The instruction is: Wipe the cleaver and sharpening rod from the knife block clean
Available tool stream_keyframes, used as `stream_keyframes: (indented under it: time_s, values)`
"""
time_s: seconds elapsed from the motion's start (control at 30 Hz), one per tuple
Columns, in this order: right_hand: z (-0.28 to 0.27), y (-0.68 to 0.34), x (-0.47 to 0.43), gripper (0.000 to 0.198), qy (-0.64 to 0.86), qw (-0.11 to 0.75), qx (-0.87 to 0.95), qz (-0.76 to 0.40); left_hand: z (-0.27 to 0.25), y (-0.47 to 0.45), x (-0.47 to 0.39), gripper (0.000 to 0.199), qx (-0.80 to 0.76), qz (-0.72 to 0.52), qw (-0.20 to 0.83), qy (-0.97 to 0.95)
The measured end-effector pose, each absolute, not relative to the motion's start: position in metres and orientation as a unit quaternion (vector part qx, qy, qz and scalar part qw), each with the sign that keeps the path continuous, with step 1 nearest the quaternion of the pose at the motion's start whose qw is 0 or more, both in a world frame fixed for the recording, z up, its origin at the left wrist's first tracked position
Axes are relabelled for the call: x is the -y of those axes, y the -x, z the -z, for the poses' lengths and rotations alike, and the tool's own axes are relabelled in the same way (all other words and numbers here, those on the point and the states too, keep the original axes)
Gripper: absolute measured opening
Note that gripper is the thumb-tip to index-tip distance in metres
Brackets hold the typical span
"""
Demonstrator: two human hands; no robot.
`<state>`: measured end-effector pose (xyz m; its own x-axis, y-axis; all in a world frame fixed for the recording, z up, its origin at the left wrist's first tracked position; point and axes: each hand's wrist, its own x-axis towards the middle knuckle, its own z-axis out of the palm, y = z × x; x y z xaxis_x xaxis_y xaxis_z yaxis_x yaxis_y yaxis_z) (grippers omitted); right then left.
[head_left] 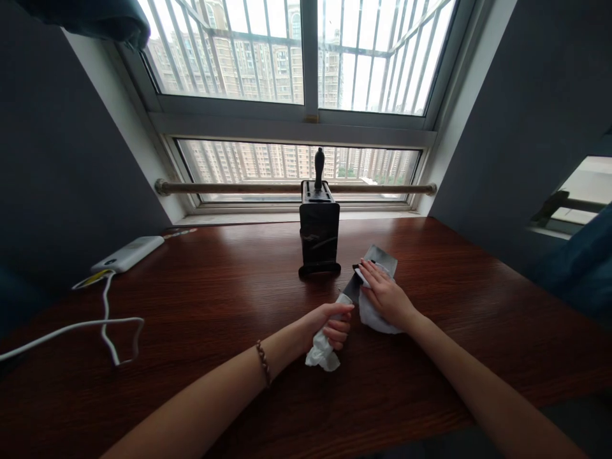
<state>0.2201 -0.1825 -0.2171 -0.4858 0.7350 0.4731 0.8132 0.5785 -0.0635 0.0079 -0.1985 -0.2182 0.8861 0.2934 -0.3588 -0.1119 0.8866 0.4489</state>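
Note:
In my left hand (331,326) is a cleaver, its handle wrapped in crumpled white paper (323,356) and my fingers closed round it. The broad grey blade (385,257) points away and to the right, low over the table. My right hand (385,295) presses a white cloth (375,317) against the blade, fingers together and laid along it. The cloth and hand hide the blade's middle. Just beyond my hands stands a black knife block (319,236), with one dark-handled tool (319,169) upright in its top.
On the brown wooden table (229,268), a white power bank (127,254) lies at the left with a white cable (106,319) trailing from it. A window (306,121) with a horizontal rail (239,189) stands behind the table. Dark walls flank both sides.

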Motion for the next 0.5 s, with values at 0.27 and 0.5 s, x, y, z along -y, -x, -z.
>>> stream_keyframes:
  time_s: [0.27, 0.5]
  values:
    - [0.214, -0.214, 0.190, 0.051, 0.420, 0.209, 0.881, 0.064, 0.219, -0.008, 0.197, 0.032, -0.207, -0.096, 0.949, -0.217]
    - [0.205, -0.203, 0.200, 0.050, 0.296, 0.222, 0.929, -0.004, 0.216, -0.009, 0.198, 0.035, -0.202, -0.087, 0.947, -0.234]
